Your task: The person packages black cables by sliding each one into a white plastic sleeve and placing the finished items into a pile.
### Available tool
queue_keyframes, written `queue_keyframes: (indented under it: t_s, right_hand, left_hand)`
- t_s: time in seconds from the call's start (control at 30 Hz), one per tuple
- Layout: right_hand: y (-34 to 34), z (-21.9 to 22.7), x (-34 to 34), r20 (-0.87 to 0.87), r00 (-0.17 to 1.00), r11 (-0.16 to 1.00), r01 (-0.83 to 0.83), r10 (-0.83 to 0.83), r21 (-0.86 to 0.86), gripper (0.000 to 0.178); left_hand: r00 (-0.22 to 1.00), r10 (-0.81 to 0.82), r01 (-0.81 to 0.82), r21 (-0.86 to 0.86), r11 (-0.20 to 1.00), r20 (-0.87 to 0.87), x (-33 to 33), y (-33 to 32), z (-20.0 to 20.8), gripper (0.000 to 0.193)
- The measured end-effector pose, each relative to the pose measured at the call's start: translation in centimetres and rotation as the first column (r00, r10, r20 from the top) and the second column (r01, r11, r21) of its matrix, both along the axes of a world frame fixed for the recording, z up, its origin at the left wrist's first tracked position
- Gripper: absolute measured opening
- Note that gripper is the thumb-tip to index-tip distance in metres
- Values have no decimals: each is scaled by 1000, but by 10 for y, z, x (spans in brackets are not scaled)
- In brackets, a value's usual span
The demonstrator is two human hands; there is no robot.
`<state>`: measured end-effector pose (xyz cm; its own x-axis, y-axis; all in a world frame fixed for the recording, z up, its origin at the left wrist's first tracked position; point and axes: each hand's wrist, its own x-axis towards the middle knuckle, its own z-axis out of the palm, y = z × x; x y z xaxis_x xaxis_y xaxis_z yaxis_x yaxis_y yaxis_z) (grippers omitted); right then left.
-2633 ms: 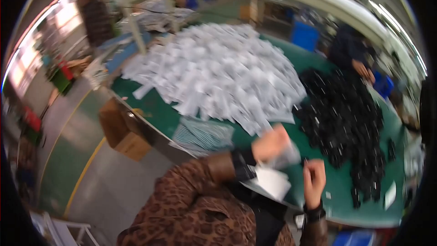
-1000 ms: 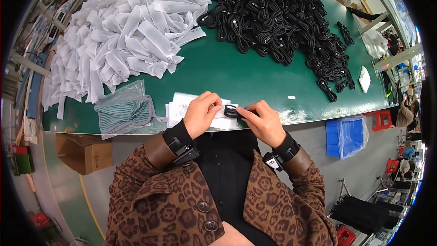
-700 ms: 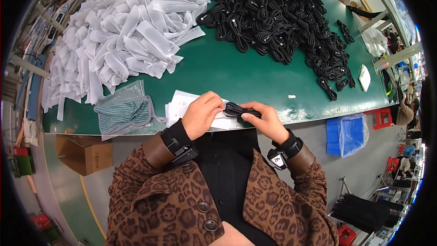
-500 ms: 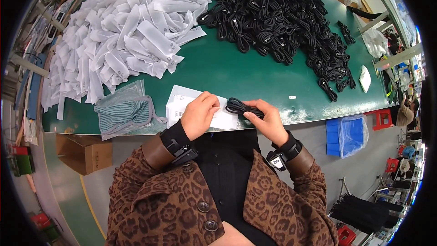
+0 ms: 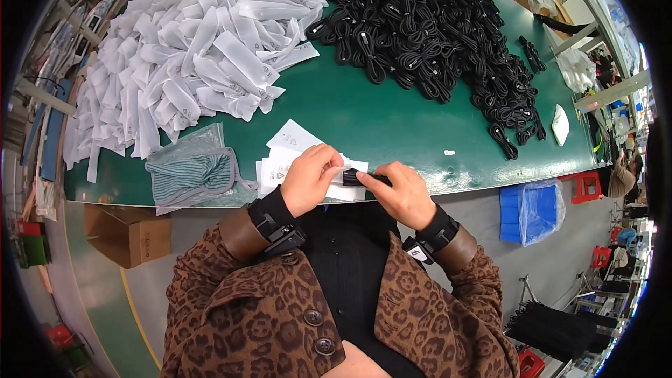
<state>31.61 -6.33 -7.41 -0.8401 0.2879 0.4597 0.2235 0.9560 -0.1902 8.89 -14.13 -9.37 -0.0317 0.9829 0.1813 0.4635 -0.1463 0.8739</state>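
My left hand (image 5: 308, 178) pinches the edge of a white frosted plastic bag (image 5: 294, 136), which sticks out beyond the fingers and lies tilted over other flat bags (image 5: 269, 176). My right hand (image 5: 403, 193) grips a coiled black cable (image 5: 353, 178) between thumb and fingers. The cable's left end meets the bag's edge at my left fingertips; how far it is inside, I cannot tell. Both hands are close together at the table's near edge.
A big heap of white frosted bags (image 5: 203, 49) covers the green table's (image 5: 392, 126) far left. Coiled black cables (image 5: 420, 28) are heaped at the far right. A striped teal cloth item (image 5: 192, 175) in clear plastic lies left of my hands.
My right hand has brought the cable leftward to my left fingertips. The bag under my left hand has turned, its far end now pointing farther away from me.
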Motion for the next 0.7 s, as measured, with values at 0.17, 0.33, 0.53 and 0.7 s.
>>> queue_keyframes:
  t_s: [0.17, 0.33, 0.53, 0.7]
  right_hand:
    - [5, -10, -3, 10, 975, 648, 155, -222, -746, 32]
    - [13, -19, -7, -50, 978, 388, 34, -205, -921, 30]
    - [12, 10, -18, -244, 967, 917, -158, 69, -367, 23]
    - [6, 11, -34, -328, 881, 622, -50, -341, -782, 30]
  left_hand:
    - [985, -37, 71, 203, 977, -168, 0, 4, 9, 11]
    - [976, -80, 122, 207, 971, -201, -1, 8, 13, 13]
    - [996, -20, 34, 163, 986, -83, -13, 15, 22, 12]
    - [997, -76, 71, 155, 985, 25, -7, 22, 31, 8]
